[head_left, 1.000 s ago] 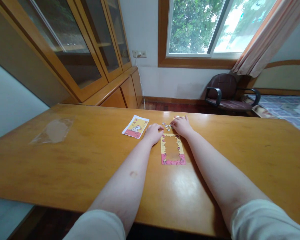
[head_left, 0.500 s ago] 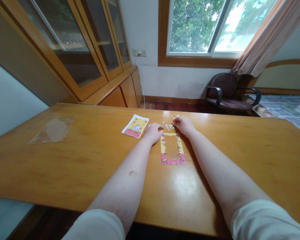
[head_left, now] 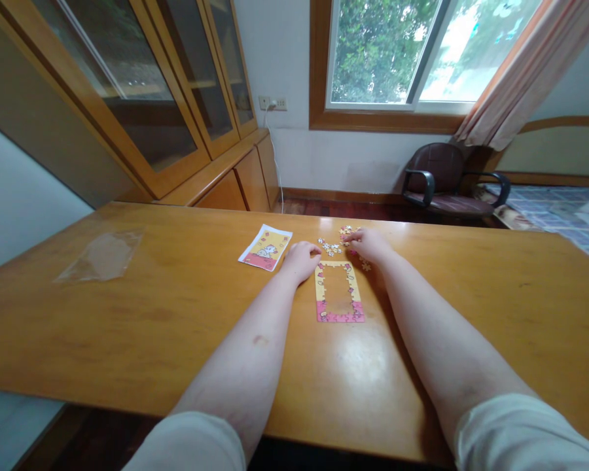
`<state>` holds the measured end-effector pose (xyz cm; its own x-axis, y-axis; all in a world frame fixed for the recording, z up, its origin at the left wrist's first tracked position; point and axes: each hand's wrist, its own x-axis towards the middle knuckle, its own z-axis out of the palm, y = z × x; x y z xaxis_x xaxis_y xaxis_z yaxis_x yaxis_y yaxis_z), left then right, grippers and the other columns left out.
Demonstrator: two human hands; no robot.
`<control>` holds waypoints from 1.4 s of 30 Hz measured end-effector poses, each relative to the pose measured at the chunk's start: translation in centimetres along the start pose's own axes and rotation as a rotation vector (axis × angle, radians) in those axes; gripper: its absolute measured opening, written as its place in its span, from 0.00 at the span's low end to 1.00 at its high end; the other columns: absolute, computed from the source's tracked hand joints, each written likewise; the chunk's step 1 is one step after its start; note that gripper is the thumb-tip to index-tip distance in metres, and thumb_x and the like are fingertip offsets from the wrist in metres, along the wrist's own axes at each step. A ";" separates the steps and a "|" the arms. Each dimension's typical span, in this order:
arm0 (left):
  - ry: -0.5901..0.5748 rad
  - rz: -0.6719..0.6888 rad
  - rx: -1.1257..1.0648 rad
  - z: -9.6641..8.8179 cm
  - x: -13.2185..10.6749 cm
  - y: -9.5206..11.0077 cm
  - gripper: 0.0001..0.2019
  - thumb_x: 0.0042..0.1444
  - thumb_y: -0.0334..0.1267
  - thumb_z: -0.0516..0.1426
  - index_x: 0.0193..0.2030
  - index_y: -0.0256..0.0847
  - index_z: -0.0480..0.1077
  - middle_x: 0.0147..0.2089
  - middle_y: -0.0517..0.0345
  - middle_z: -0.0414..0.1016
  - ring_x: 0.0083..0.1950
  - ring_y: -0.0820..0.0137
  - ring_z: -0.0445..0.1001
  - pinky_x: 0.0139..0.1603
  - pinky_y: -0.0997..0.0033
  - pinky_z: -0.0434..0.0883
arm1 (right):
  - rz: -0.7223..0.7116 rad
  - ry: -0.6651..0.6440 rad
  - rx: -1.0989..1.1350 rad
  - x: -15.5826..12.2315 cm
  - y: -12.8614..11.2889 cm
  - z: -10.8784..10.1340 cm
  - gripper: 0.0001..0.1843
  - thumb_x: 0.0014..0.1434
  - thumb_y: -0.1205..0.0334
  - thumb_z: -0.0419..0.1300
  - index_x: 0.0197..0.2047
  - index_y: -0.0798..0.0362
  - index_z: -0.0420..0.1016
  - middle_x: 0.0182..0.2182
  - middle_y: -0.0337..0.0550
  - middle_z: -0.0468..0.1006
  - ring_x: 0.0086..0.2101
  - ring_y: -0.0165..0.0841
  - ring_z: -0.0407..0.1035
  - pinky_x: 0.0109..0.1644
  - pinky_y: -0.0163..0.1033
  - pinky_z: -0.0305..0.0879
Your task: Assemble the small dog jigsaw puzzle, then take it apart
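My left hand (head_left: pixel 300 261) rests on the table by the upper left corner of a puzzle border (head_left: pixel 321 291). Its fingers are curled inward, and whatever they hold, if anything, is hidden. Yellow at the top and pink below, the border is joined around a bare middle. My right hand (head_left: pixel 370 246) reaches over loose puzzle pieces (head_left: pixel 346 230) beyond the border, fingers stretched out and touching the pile. White-looking pieces (head_left: pixel 330 248) lie between the two hands. A few more pieces (head_left: pixel 364 263) sit under the right wrist.
Left of my left hand lies a picture card (head_left: pixel 266 248) with a white animal on yellow and pink. A clear plastic bag (head_left: pixel 103 256) is farther left on the wooden table (head_left: pixel 186 314). A glass-door cabinet (head_left: pixel 177 98) and a chair (head_left: pixel 439 176) stand past the table.
My right hand has shifted slightly right, away from the white-looking pieces, uncovering more of the far pile and the pieces near its wrist. My left hand stays in place.
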<state>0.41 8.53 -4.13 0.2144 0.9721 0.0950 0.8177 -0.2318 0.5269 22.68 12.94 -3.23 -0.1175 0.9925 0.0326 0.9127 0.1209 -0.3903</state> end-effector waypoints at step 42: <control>-0.004 0.014 -0.006 0.1 0.2 -0.3 0.13 0.56 0.37 0.55 0.44 0.42 0.79 0.49 0.52 0.78 0.54 0.61 0.72 0.59 0.62 0.68 | 0.133 -0.145 0.048 -0.7 0.6 -2.3 0.15 0.51 0.62 0.61 0.42 0.49 0.83 0.27 0.41 0.80 0.25 0.31 0.69 0.30 0.34 0.61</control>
<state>0.25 8.76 -4.41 0.2279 0.9686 0.0996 0.8112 -0.2455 0.5308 24.22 12.35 -1.43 -0.0555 0.9865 -0.1539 0.9046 -0.0155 -0.4259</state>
